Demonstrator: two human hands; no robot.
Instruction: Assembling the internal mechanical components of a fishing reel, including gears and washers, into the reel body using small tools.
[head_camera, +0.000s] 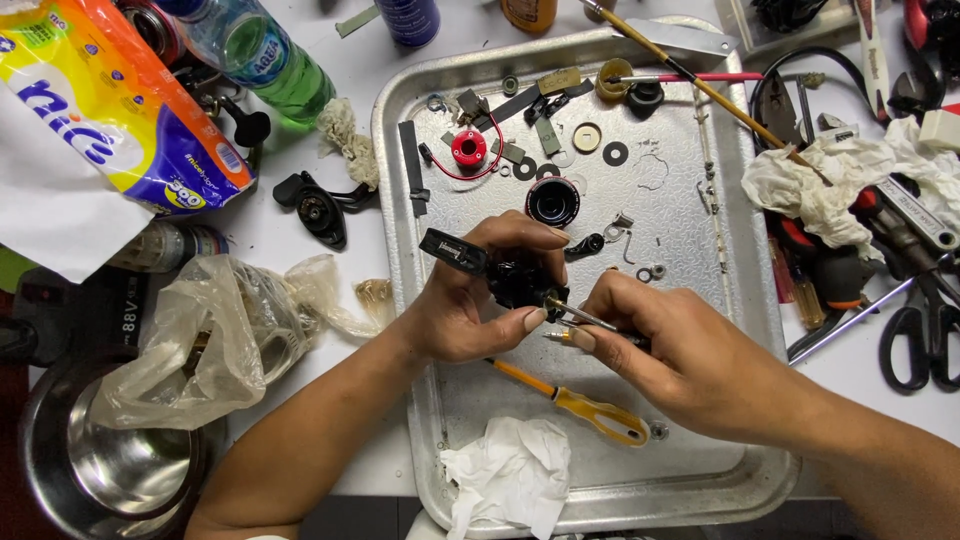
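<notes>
My left hand (470, 300) grips a small black mechanical part (515, 283) over the metal tray (740, 300); a black lever (452, 250) sticks out to the left of the fingers. My right hand (660, 345) holds thin metal tweezers (580, 318), tips touching the black part. A yellow-handled screwdriver (585, 408) lies on the tray just below both hands. A round black ring (552, 201) sits above the part. A red spool with red wire (468, 149) lies further back.
Small washers, springs and black strips are scattered over the tray's far half. A crumpled tissue (505, 475) lies at its near edge. Pliers, scissors (920, 340) and rags crowd the right side. A green bottle (270, 60), a tissue pack, a plastic bag and a steel bowl (100, 460) stand left.
</notes>
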